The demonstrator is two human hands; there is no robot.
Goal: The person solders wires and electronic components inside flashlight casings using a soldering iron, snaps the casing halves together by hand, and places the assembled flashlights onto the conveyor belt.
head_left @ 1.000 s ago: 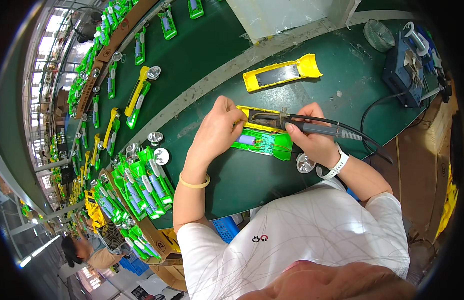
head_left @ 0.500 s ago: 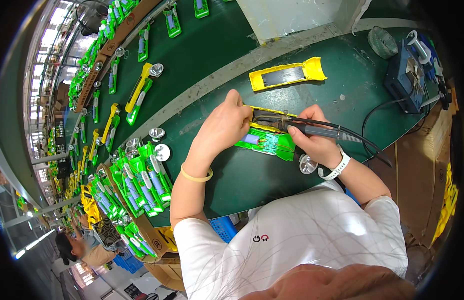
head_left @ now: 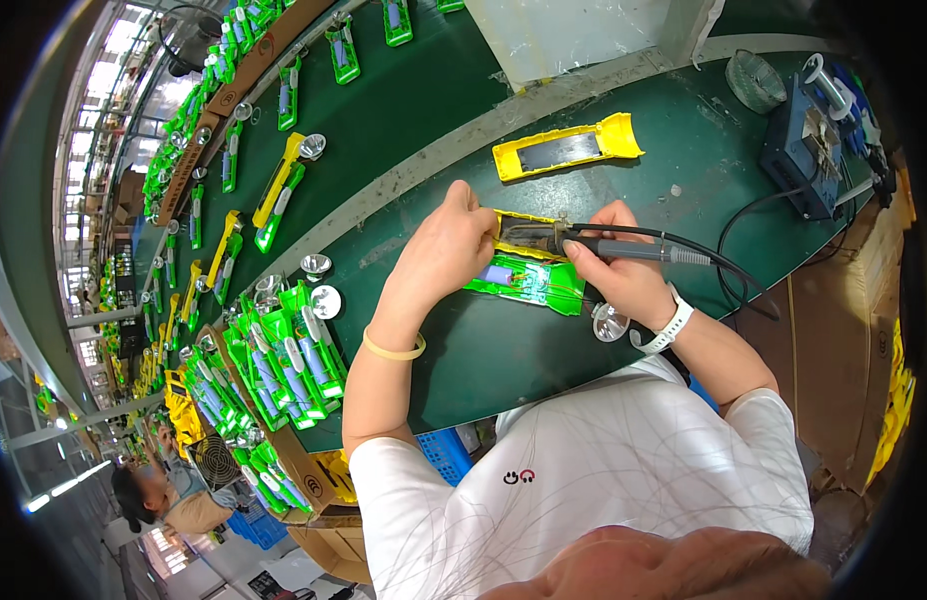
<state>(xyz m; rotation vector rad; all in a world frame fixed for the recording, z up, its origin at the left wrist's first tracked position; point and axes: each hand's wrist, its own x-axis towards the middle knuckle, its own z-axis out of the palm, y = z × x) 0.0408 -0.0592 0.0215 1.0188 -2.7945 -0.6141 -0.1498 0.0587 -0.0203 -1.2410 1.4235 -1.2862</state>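
A yellow flashlight casing [head_left: 532, 220] lies open side up between my hands. My left hand [head_left: 438, 242] is closed at its left end, fingertips pinched and partly hidden. In my right hand [head_left: 631, 288] is a soldering iron [head_left: 628, 250] with a grey handle, pointing left over the casing; its tip is hard to make out. Just below the casing lies a green flashlight half [head_left: 560, 290] with a circuit board, thin wires and a purple battery [head_left: 497, 275]. A clear round reflector [head_left: 610, 322] rests beside my right wrist.
Beyond my hands lies another yellow casing [head_left: 568, 150]. A blue soldering station [head_left: 801, 150] with a solder spool [head_left: 828, 85] stands right. Many green flashlight halves [head_left: 288, 360] are stacked left, near loose reflectors [head_left: 325, 301]. More assemblies line the green conveyor [head_left: 403, 110]. Another person [head_left: 173, 495] works far left.
The soldering iron's handle lies more level, its rear end and cable moved up and left with my right hand. My left hand stays at the casing. The whole view shifts slightly.
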